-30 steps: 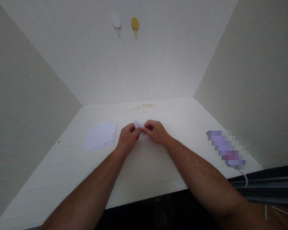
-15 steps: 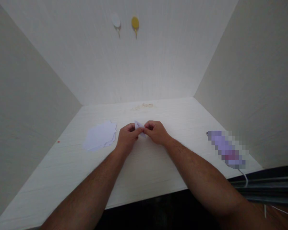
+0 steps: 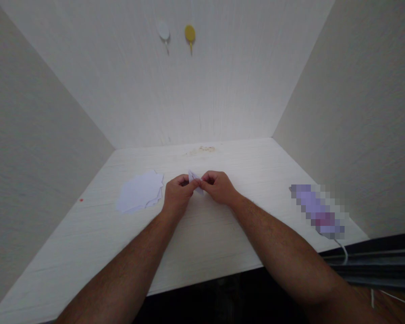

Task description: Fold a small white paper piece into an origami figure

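A small piece of folded white paper (image 3: 193,176) is held up above the middle of the white table (image 3: 202,243). My left hand (image 3: 179,191) pinches it from the left between thumb and fingers. From the right, my right hand (image 3: 219,185) grips its edge with thumb and forefinger, and the fingertips of both hands nearly meet. Parts of the paper are hidden behind the fingers. Left of my left hand lies a loose stack of white paper sheets (image 3: 140,192), its edges uneven.
A blurred purple object (image 3: 312,204) with a white cable (image 3: 343,251) lies at the table's right. White (image 3: 164,31) and yellow (image 3: 190,33) hooks are on the back wall. Walls enclose both sides. A small red spot (image 3: 81,200) marks the table's left.
Both hands keep hold of the folded paper. My left hand and the paper have shifted very slightly left; little else differs.
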Tool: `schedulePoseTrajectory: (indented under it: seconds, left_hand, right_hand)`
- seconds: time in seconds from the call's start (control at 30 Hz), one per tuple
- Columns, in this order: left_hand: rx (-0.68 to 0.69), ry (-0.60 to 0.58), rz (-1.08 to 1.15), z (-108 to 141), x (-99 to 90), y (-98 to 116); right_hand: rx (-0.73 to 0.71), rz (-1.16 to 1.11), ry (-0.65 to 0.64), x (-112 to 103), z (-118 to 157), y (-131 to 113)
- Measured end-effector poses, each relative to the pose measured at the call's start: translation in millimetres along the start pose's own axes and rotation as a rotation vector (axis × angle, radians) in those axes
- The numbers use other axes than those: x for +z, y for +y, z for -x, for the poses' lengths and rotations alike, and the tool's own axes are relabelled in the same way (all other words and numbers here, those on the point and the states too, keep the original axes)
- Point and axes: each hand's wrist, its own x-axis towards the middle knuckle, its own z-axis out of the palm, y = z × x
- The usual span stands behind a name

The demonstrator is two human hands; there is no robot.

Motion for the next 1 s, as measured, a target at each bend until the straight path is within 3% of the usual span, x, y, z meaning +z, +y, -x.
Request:
schedulePoseTrajectory:
  seconds: [0.4, 0.67, 1.0]
  left_hand:
    - [0.002, -0.011, 0.063, -0.2, -0.5, -1.4]
    - [-0.107, -0.030, 0.206, -2.1, 2.4, -2.5]
    - [-0.085, 0.013, 0.178, -1.2, 2.5, -0.9]
  right_hand:
    - [0.017, -0.042, -0.030, -0.3, -0.1, -0.4]
    - [-0.007, -0.038, -0.046, 1.1, 1.0, 2.6]
    - [-0.036, -0.031, -0.050, 3.6, 2.6, 4.1]
